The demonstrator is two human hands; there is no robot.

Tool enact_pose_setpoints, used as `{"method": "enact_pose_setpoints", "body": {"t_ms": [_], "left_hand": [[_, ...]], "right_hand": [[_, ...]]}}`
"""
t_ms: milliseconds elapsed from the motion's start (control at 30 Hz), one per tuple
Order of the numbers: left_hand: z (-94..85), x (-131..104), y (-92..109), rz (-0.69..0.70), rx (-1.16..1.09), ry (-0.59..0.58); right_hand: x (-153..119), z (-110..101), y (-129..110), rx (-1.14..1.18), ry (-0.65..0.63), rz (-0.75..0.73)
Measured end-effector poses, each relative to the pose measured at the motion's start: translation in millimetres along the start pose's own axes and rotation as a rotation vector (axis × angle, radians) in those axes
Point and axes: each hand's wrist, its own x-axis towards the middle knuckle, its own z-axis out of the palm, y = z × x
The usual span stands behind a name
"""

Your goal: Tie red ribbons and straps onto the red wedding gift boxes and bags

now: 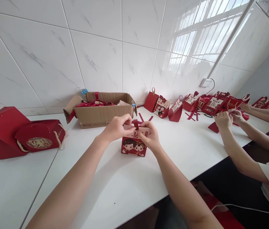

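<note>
A small red gift box with a cartoon couple on its front stands upright on the table before me. A dark red ribbon sticks up at the box's white top edge. My left hand is closed, pinching at the ribbon from the left, its fingertips partly covering the edge. From the right, my right hand grips the box's top, thumb on the front and fingers behind it. Loose ribbon strips lie just behind the box.
An open cardboard carton with red ribbons inside stands behind my left hand. Larger red boxes sit at the left. Finished-looking gift boxes line the wall. On the right, a co-worker's hands handle a red box.
</note>
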Motion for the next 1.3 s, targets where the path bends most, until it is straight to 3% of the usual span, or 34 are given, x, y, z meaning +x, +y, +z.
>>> {"method": "enact_pose_setpoints", "body": {"t_ms": [300,833,1000,1133,1300], "left_hand": [[-8.4,-1.9,7.5,-0.083,-0.175,-0.091],[-11.4,-1.8,13.2,-0.124,-0.122,-0.092],[-14.3,-0.8,13.7,-0.116,-0.14,-0.173],[-12.7,0.4,17.0,-0.162,-0.163,-0.145],[-7.0,0.2,24.1,-0.117,-0.192,-0.133]], "right_hand": [[-0.6,2.2,-1.0,-0.066,0.044,-0.003],[2.2,-4.6,1.6,-0.029,-0.057,-0.065],[1.0,-2.3,0.6,0.018,-0.064,-0.027],[-1.5,-0.2,-0.3,0.07,-0.106,-0.015],[-3.5,2.3,-2.5,0.065,-0.109,-0.036]]}}
